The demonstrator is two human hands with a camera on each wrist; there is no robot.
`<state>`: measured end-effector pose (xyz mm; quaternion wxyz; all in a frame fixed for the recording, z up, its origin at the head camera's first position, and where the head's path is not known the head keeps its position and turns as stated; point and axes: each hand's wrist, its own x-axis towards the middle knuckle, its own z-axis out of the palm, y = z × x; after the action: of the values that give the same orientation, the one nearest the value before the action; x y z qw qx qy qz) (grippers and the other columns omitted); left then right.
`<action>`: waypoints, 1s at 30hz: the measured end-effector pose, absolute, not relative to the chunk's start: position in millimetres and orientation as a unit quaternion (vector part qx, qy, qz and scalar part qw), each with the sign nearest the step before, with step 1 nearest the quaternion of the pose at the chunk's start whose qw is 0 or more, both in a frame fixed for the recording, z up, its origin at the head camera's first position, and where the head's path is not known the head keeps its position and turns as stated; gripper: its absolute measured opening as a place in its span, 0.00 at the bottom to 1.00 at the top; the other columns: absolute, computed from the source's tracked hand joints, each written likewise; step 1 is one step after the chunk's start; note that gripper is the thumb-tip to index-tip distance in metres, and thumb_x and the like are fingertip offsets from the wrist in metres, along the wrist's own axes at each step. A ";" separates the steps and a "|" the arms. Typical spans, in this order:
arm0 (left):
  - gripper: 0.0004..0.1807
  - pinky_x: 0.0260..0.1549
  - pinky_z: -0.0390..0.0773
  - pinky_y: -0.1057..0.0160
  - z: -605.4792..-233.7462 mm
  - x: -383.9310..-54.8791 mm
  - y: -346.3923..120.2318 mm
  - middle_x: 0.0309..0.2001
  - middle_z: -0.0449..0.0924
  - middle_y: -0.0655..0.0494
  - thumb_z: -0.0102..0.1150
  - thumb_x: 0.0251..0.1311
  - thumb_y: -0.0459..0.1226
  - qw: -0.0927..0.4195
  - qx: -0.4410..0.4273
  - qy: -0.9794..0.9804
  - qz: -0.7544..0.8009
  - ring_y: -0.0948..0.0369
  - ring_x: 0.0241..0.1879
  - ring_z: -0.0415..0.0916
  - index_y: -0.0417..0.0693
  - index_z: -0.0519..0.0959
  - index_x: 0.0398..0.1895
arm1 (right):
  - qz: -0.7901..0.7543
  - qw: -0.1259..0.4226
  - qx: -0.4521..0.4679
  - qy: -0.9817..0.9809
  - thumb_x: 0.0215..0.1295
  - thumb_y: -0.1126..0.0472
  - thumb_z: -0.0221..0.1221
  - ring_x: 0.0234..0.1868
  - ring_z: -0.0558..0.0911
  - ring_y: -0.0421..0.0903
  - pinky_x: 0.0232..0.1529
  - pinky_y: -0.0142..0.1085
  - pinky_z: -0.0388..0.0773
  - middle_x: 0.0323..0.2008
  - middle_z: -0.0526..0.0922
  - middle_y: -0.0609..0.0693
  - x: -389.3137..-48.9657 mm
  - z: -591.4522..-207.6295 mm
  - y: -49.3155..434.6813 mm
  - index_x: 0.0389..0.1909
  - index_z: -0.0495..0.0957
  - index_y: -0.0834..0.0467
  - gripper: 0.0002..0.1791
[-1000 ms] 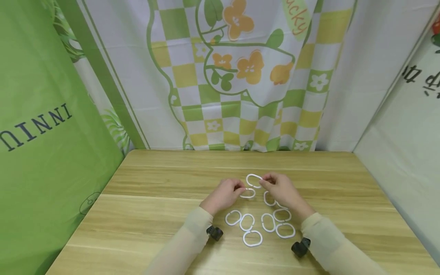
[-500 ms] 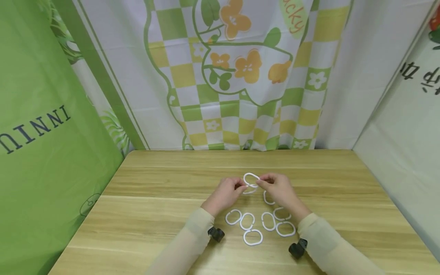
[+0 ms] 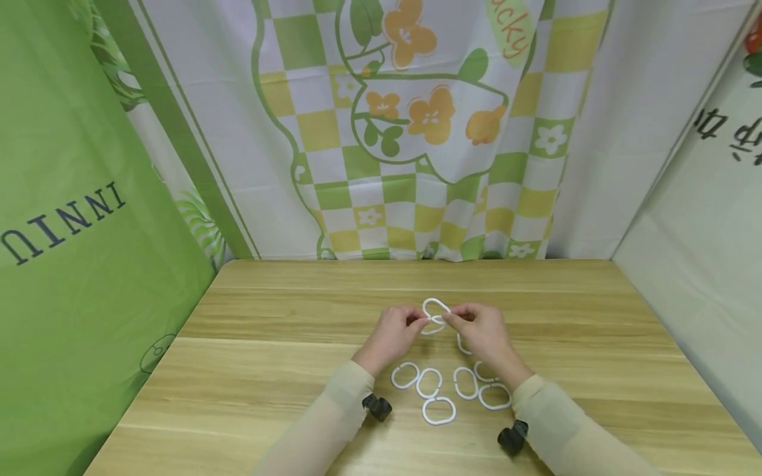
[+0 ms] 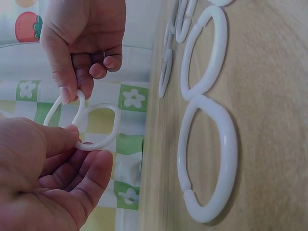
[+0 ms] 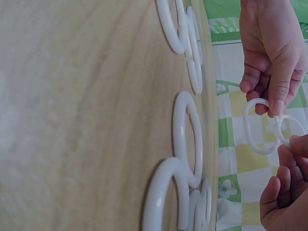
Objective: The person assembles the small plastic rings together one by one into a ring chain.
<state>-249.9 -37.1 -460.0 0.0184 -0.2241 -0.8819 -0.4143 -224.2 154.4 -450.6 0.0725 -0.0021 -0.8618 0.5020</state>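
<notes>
Above table | left hand pinches one ring | right hand pinches another ring | 7+ rings below

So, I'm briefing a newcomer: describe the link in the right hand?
Over the wooden table, find the person's right hand, facing the left hand. It pinches a white oval link, higher in the head view than the left hand's link.

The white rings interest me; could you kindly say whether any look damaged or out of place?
Nothing clearly stands out. The loose rings lie in groups on the table; small gaps in several are probably by design, not breaks. The two held rings look undamaged.
</notes>
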 end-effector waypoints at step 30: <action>0.22 0.35 0.79 0.61 -447.8 -254.7 -51.5 0.35 0.83 0.52 0.57 0.67 0.53 -0.106 -0.178 -0.834 -0.512 0.59 0.34 0.77 0.42 0.84 0.41 | 0.488 0.107 0.015 -0.866 0.61 0.55 0.68 0.32 0.79 0.44 0.31 0.32 0.75 0.31 0.85 0.50 -222.8 -458.8 155.9 0.37 0.85 0.59 0.11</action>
<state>-254.7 -51.5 -447.8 -0.1056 -0.1779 -0.8335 -0.5122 -222.8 155.9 -458.8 0.1067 0.0154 -0.8661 0.4881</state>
